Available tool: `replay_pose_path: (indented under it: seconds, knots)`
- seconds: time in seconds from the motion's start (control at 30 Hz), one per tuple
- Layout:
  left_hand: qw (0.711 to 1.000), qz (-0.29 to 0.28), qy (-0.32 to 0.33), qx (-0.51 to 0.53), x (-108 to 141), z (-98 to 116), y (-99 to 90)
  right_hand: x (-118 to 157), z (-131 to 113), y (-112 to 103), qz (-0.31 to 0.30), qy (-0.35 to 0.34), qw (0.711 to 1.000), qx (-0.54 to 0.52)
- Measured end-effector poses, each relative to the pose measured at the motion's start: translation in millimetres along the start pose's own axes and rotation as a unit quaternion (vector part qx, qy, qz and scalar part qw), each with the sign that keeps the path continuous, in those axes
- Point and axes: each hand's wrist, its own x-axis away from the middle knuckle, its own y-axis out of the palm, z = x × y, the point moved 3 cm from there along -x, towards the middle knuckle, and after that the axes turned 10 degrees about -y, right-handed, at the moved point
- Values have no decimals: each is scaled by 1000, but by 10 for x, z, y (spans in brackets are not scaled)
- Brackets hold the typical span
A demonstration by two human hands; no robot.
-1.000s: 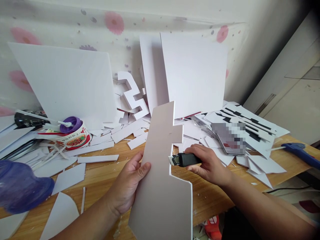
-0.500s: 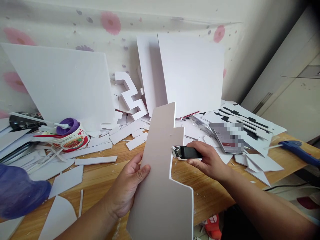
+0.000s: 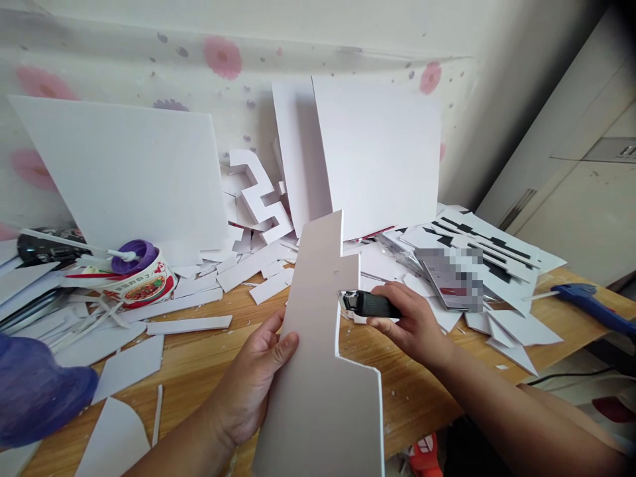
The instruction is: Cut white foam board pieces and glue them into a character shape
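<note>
A long white foam board [image 3: 318, 371] with a stepped, notched right edge stands tilted up before me. My left hand [image 3: 263, 364] grips its left edge, thumb on the near face and fingers behind. In my right hand [image 3: 415, 324] is a black-handled utility knife [image 3: 372, 304], fingers closed around the handle. Its metal tip meets the board's right edge at the upper part of the notch. Whether the blade is sunk into the foam, I cannot tell.
White foam offcuts [image 3: 253, 262] litter the wooden table [image 3: 213, 361]. Large white boards [image 3: 382, 152] lean against the wall. A paper bowl [image 3: 144, 288] holding a purple roll stands left, a purple object [image 3: 40, 391] nearer. Rightward lie a phone [image 3: 442, 275] and a blue glue gun [image 3: 591, 301].
Both hands keep their grips. The knife and board have shifted only slightly, and the whole view has moved a little.
</note>
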Motion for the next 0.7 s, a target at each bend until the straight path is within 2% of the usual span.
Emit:
replay_pose_path:
  seconds: [0.2,0.37,0.5,0.7]
  knots:
    - [1000,13,-12,5,2,-8,-4,-3,-28,-19,33,-18,998,44]
    - [1000,18,-9,12,-8,0,-9,6,-28,-37,53,-22,997,42]
    - [999,33,-3,11,-21,16,-29,46,15,-36,52,-25,998,-19]
    - [999,36,9,4,-25,30,-26,97,54,6,-5,-3,986,-165]
